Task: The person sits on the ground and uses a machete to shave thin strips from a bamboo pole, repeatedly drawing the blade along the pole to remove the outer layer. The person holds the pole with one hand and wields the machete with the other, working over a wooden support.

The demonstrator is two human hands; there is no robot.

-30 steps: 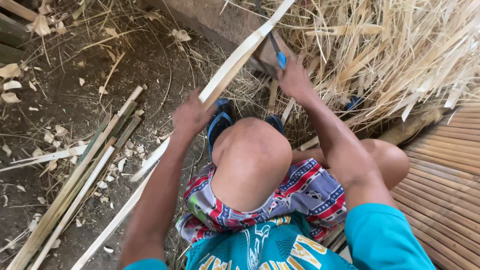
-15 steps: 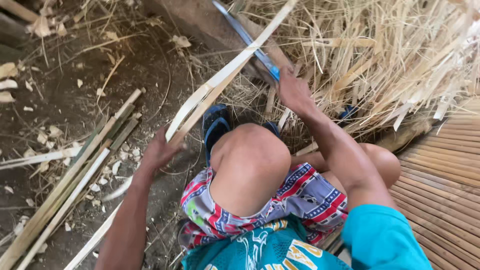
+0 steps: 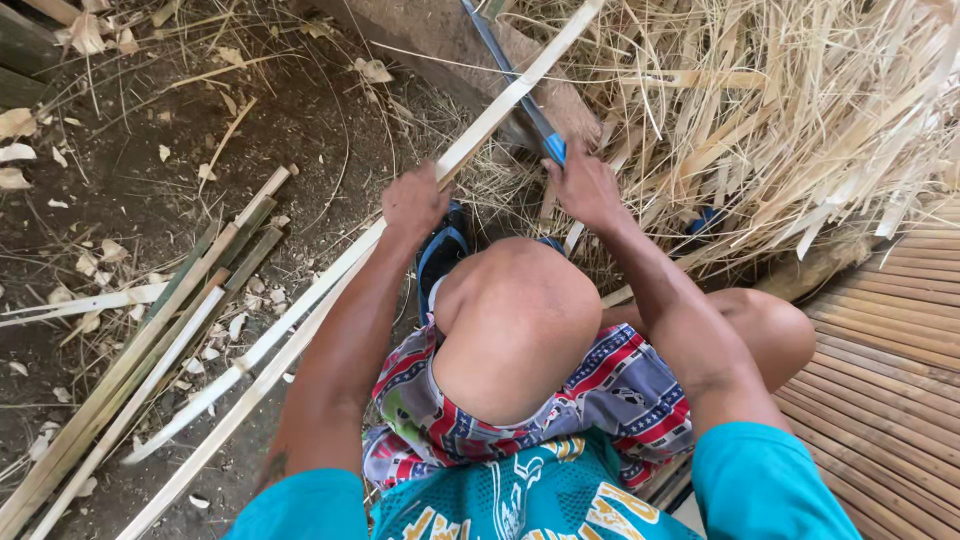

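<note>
Seated above a dirt floor (image 3: 150, 190), left hand (image 3: 415, 200) gripping a long pale bamboo strip (image 3: 330, 285), right hand (image 3: 585, 185) closed on a blue-handled knife (image 3: 515, 85). Bundled bamboo slats (image 3: 150, 340) at left, heaped dry shavings (image 3: 800, 110) at right.

Place: an open-air bamboo-splitting spot — a rustic workshop on bare ground.
Ground: packed dirt floor (image 3: 150, 200), littered with pale chips and shavings (image 3: 70, 290).
Stock: long split bamboo strips (image 3: 140, 350) lie in a loose bundle on the left.
Waste: a heap of dry bamboo slivers (image 3: 800, 110) piles up on the right.
Seat: a slatted bamboo platform (image 3: 890, 380) — at the lower right edge.
</note>
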